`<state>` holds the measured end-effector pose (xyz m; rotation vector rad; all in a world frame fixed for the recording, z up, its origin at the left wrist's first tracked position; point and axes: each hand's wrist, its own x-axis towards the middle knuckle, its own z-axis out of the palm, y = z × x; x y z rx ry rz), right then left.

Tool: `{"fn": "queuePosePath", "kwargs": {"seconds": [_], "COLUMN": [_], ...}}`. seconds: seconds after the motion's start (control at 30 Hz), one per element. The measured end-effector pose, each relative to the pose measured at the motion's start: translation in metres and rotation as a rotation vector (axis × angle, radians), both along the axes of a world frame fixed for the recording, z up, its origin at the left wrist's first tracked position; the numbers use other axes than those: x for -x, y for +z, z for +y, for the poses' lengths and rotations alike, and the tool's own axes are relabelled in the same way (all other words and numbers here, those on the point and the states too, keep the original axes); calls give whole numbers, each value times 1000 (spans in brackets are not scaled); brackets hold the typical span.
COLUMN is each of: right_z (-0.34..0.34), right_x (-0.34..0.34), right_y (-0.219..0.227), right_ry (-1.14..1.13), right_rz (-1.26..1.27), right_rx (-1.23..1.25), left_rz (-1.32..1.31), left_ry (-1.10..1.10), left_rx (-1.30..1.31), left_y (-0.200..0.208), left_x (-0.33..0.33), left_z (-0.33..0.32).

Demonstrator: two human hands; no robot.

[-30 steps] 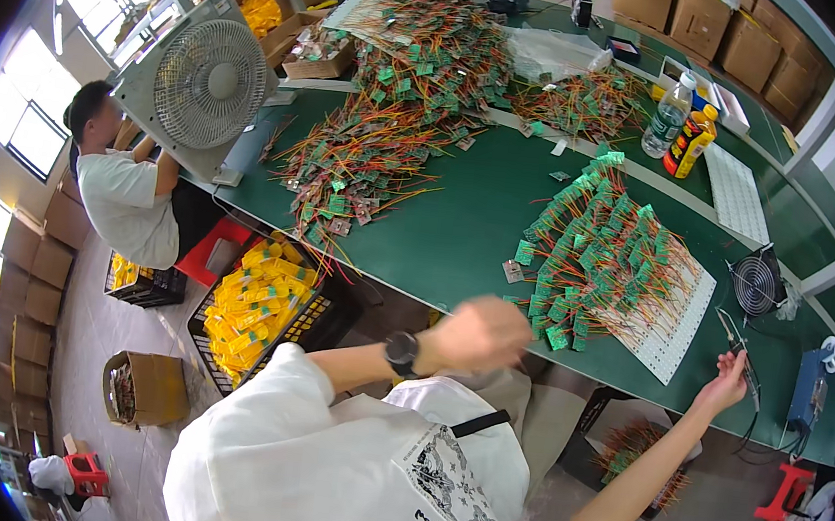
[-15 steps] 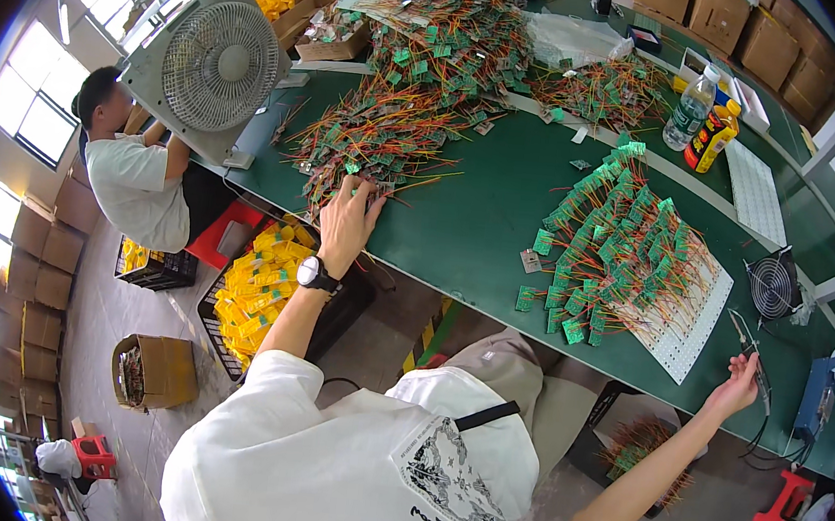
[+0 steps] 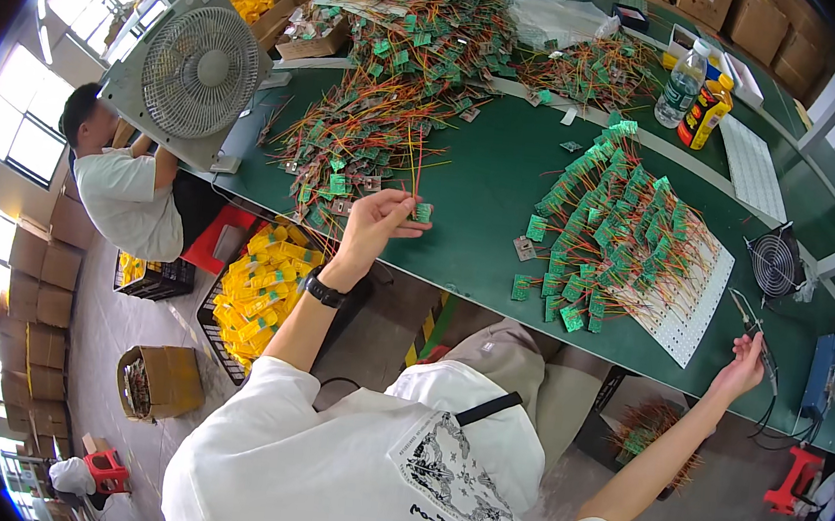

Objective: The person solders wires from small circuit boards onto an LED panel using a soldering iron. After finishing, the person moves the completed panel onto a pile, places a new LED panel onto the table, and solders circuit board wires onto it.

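Note:
My left hand (image 3: 378, 225) pinches a small green circuit board (image 3: 423, 213) by its edge, above the table's front edge. Thin red and orange wires stick up from that board. Just behind the hand spreads a large heap of wired circuit boards (image 3: 349, 138). At the right, my right hand (image 3: 741, 370) is closed round a slim soldering iron (image 3: 753, 325), its tip pointing away to the upper left and a black cable trailing down. Between the hands, rows of green boards (image 3: 592, 227) lie overlapping, their wires reaching onto a white perforated plate (image 3: 684, 331).
A small black fan (image 3: 775, 263) and a blue box with a reel (image 3: 821, 385) stand at the right. Two bottles (image 3: 680, 85) are further back. A big fan (image 3: 200, 69) stands at the left, near a seated person (image 3: 128, 183). Yellow pieces fill a crate (image 3: 259, 290) below.
My left hand has drawn back from the heap, rightward and nearer, and now holds one wired board. The right hand keeps the soldering iron, nearly in place. The view has shifted slightly.

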<state>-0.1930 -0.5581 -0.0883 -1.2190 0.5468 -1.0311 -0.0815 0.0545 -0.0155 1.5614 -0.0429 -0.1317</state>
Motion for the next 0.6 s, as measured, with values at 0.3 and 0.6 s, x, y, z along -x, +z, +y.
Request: {"fn": "queuePosePath", "kwargs": {"seconds": [0.3, 0.6], "right_z": [3, 6], "right_x": [0, 0], "right_y": [2, 5], "right_ry": [2, -9], "right_rz": [-13, -29], "right_rx": [-5, -24], "left_rz": [-18, 128], "left_ry": [-142, -414], "left_rx": [-60, 52], "left_y": [-10, 10], "left_x": [-8, -10], "left_z": [-41, -97]}}
